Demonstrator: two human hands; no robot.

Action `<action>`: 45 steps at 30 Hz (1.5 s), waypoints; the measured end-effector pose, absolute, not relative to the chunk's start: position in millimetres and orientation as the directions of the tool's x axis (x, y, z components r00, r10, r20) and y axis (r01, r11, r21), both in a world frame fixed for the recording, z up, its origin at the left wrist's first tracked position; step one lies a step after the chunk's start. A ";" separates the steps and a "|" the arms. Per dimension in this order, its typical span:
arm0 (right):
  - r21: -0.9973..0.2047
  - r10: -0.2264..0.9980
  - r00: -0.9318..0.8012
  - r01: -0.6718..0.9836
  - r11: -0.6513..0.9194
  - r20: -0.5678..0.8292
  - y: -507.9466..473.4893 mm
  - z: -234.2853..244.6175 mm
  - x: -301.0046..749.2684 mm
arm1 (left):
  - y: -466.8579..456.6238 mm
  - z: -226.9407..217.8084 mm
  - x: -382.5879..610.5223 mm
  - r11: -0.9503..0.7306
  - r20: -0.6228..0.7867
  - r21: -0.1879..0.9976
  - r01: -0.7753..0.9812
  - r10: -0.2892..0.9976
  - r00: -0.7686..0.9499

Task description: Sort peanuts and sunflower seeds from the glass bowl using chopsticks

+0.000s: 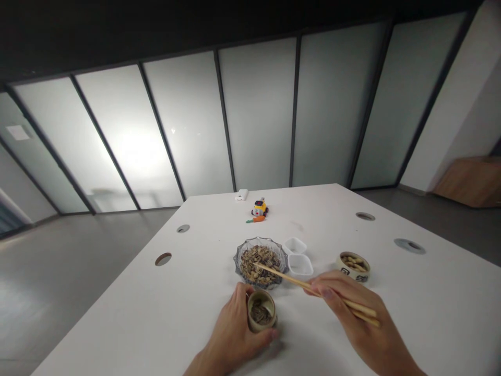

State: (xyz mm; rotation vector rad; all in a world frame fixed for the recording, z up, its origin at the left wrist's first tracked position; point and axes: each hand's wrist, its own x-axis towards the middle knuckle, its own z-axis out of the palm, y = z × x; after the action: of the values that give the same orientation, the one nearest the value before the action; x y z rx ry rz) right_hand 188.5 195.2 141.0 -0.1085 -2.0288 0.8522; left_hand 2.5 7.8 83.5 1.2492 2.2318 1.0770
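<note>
My left hand is wrapped round a small cream cup, which tilts toward me and has some sunflower seeds in its bottom. In my right hand is a pair of wooden chopsticks, pointing left. Their tips are over a scalloped glass bowl heaped with striped sunflower seeds. Whether the tips pinch a seed is too small to tell. The cup is just in front of the bowl, on my side.
Two clear plastic containers stand right of the bowl. Farther right is a patterned cream bowl of what look like peanuts. Behind lie an orange toy carrot, a yellow toy vehicle and a white device. The white table has several round holes.
</note>
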 end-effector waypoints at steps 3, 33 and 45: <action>-0.633 0.394 -0.620 -0.220 0.743 0.678 196.2 151.1 199.3 | 7.6 86.7 2.9 0.330 0.033 0.761 0.559 0.840 -0.541; -0.503 0.306 -0.566 -0.229 0.833 0.766 177.3 126.4 188.6 | 7.5 87.6 6.2 0.345 0.037 0.744 0.573 0.834 -0.550; -0.550 0.310 -0.636 -0.217 0.806 0.706 177.2 110.2 178.3 | 6.8 82.3 3.3 0.328 0.057 0.737 0.591 0.840 -0.539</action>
State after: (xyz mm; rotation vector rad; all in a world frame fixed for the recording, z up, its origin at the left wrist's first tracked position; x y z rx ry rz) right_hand 178.3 177.2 110.2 -0.0682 -2.1246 0.7748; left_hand 3.3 6.8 82.3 1.2754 2.2637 1.0411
